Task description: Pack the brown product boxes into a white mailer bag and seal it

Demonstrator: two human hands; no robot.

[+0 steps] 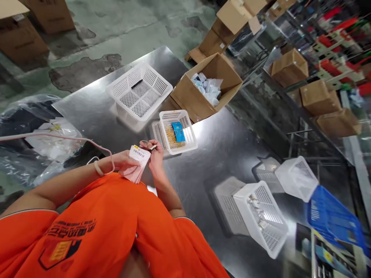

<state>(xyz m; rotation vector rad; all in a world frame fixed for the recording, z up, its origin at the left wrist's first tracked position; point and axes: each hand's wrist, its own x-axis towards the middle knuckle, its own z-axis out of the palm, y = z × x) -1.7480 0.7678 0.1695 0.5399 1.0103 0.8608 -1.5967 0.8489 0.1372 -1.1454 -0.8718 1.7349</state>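
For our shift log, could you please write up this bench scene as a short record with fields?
Left hand: holds a pink packet bearing a barcode label
Right hand: pinches a small item, too small to identify
Nearest container: white perforated plastic basket holding a blue card
Beyond it: open cardboard box of bagged items
Surface: stainless steel table

Nothing is readable on the barcode label [138,153] or shirt print [71,228].

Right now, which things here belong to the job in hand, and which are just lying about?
Being handled: left hand on pink barcode-labelled packet; right hand on small shiny piece.

Lying about: white perforated basket; cardboard box of bagged items; blue crate.
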